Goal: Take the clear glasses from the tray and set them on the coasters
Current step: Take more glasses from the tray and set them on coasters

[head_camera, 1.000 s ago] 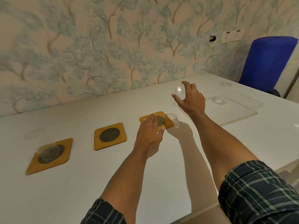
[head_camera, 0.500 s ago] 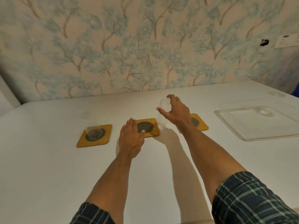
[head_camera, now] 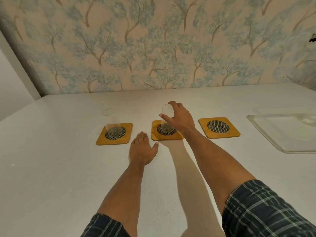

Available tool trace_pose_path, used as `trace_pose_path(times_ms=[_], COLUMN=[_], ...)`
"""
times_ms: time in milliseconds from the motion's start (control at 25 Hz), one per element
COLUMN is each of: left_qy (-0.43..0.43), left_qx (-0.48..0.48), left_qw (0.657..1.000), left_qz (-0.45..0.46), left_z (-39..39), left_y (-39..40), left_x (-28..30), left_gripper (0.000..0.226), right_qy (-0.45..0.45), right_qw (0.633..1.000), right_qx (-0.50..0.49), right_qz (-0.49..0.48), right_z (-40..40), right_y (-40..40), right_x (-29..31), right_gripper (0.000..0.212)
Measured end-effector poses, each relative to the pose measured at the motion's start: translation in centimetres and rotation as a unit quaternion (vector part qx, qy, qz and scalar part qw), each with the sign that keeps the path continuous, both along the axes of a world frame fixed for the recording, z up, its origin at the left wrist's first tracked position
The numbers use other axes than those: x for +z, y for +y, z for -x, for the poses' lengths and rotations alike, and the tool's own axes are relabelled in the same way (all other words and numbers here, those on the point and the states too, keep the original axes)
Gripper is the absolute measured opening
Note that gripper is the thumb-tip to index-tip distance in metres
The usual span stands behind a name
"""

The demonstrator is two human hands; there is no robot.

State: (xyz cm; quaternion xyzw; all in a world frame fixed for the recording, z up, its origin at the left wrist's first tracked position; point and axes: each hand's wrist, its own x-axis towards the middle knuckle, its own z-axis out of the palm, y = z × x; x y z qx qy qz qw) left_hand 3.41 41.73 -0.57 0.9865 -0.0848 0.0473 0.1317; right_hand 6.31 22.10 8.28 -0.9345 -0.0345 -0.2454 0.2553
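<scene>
The white table (head_camera: 51, 168) carries a clear tray (head_camera: 266, 132) at the far right and three coasters in a row. My right arm extends forward; my right hand (head_camera: 179, 118) grasps a clear glass (head_camera: 165, 120) from its right side, base on the middle coaster (head_camera: 164, 136). My left hand (head_camera: 142, 149) lies flat, fingers released, just near of that coaster. Another glass (head_camera: 112, 128) stands on the left coaster (head_camera: 102, 140). The right coaster (head_camera: 203, 123) is bare.
</scene>
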Motion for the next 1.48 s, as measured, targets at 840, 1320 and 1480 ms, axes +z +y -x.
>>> trace_pose_path(times_ms=[840, 1320, 1480], left_qy=[-0.020, -0.221, -0.194], left_qx=[0.008, -0.308, -0.336], left_qw=[1.000, 0.917, 0.917], left_qz=[0.022, -0.127, -0.095], left_z=[0.2, 2.5, 3.0], left_y=[-0.2, -8.3, -14.0], left_x=[0.1, 6.0, 6.8], left_gripper=[0.083, 0.045, 0.061], right_qy=[0.103, -0.001, 0.041], right_qw=[0.991, 0.953, 0.937], right_qx=[-0.053, -0.181, -0.254], right_qz=[0.065, 0.242, 0.236], right_z=[-0.1, 5.8, 8.2], right_y=[1.0, -13.3, -18.0], right_x=[-1.0, 1.4, 1.3], right_gripper=[0.109, 0.084, 0.086])
